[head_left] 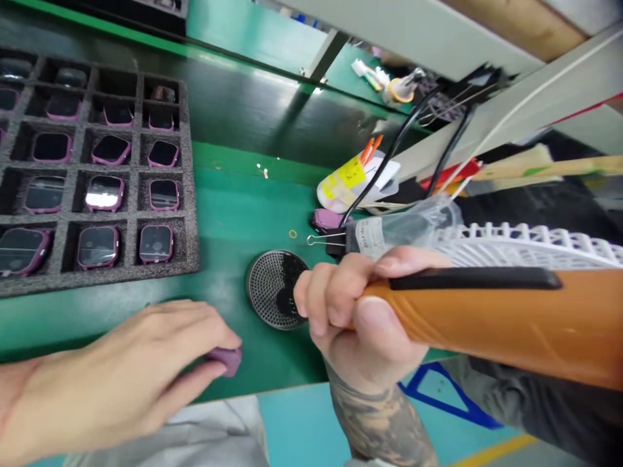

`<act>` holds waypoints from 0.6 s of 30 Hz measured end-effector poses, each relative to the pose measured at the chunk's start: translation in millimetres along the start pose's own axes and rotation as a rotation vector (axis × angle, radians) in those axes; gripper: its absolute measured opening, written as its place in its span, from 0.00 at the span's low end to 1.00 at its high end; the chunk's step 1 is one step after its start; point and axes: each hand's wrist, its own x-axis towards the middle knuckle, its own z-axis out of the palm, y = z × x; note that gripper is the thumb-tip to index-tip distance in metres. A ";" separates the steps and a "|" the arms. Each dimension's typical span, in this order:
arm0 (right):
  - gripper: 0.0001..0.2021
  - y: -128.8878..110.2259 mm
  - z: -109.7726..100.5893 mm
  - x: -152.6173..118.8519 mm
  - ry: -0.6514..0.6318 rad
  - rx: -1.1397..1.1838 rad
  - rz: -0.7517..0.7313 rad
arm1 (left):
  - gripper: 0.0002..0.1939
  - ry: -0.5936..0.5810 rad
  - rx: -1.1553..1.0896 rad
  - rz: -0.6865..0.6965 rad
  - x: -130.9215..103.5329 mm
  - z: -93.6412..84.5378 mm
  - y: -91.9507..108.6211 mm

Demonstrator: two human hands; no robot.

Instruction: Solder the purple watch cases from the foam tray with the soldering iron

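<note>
My left hand (170, 363) is closed at the lower left, pinching a small purple watch case (231, 360) between thumb and fingers; most of it is hidden. My right hand (360, 305) wraps round the front of an orange electric screwdriver (491, 318) with a long black lever (477, 279), held close to the camera. Its tip is out of sight behind the fingers. Just left of that hand, a round dark dish (265, 288) with a perforated surface lies on the green bench. A grey foam tray (192, 227) at the left holds several purple-framed smartwatches (104, 193) in compartments.
Behind my right hand are a binder clip (335, 241), a clear plastic bag (413, 227), a purple watch (331, 219) and a white cup (341, 185) with yellow tape. A white plastic grid basket (530, 246) stands right. Black cables (413, 123) hang from the shelf.
</note>
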 end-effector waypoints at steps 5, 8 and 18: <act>0.12 2.8 -4.1 -2.3 -0.073 -0.042 -0.003 | 0.10 0.029 0.258 0.121 16.9 34.3 -7.7; 0.12 4.5 -7.3 -3.3 -0.118 -0.053 0.001 | 0.11 0.013 0.269 0.225 13.6 29.5 -14.3; 0.11 6.0 -8.1 -3.0 -0.182 -0.096 0.021 | 0.12 0.033 0.312 0.308 9.6 32.1 -22.0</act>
